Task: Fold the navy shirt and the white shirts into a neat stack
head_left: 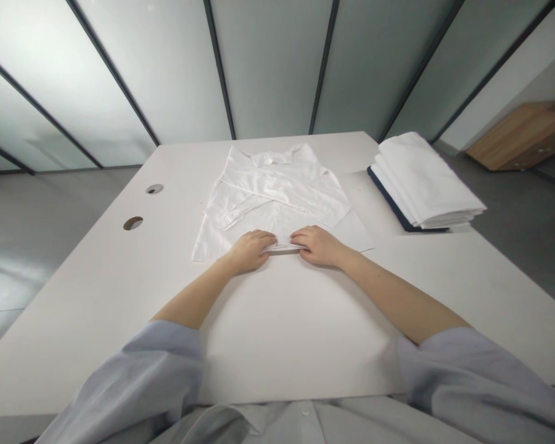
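A white shirt (277, 185) lies spread on the table, collar at the far end and sleeves folded across its body. Its hem is toward me. My left hand (253, 250) pinches the hem just left of the middle, fingers on top and thumb at the near edge. Close by on the right, my right hand (318, 245) grips the same hem in a like way. Between the hands the hem is lifted slightly off the table, with a narrow shadowed gap under it.
A stack of folded white cloth (425, 179) sits on a dark navy piece (393, 203) at the table's right edge. Two round holes, one metal-rimmed (154, 189) and one bare (133, 223), are on the left of the white table (259, 333). Frosted glass panels (272, 68) stand behind; a wooden cabinet (518, 135) is far right.
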A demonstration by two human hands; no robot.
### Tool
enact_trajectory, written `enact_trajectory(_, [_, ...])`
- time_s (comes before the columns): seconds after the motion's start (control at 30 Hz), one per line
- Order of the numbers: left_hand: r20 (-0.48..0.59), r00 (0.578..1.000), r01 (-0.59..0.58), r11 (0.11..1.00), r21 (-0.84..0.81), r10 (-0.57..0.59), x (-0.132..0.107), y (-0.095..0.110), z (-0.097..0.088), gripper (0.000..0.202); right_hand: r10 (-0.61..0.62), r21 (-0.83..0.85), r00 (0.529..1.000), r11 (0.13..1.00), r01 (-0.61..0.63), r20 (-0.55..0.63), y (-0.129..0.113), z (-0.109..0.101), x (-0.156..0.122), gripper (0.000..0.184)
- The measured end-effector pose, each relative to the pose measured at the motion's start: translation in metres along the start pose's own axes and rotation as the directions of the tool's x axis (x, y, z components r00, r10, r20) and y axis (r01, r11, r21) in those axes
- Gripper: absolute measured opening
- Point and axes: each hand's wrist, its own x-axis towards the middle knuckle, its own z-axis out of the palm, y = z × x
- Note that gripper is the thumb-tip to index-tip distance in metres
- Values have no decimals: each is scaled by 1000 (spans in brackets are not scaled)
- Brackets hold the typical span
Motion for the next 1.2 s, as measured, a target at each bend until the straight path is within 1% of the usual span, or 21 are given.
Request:
enact_trajectory(0.37, [-3,1000,31,996,81,-31,3,0,-1,44,71,-79,996,995,-67,51,-2,-3,6,30])
enact_trajectory(0.57, [4,1000,14,993,118,-14,5,-3,1,43,66,-109,997,992,-61,48,-2,-4,8,35])
enact_trajectory(0.63, [-18,999,32,986,166,-29,5,-4,2,43,82,-137,996,988,-76,35,-1,-2,9,37])
enact_trajectory(0.77, [-41,994,110,965,237,-103,5,-6,3,45,119,-178,993,977,-114,18,2,3,9,37])
enact_trajectory(0.97, [-33,989,147,962,231,-144,5,-6,3,46,98,-169,995,981,-96,4,6,5,9,39])
enact_trajectory(1.2, [-10,990,140,966,217,-141,5,-7,-2,51,101,-160,995,982,-101,-6,8,3,9,38])
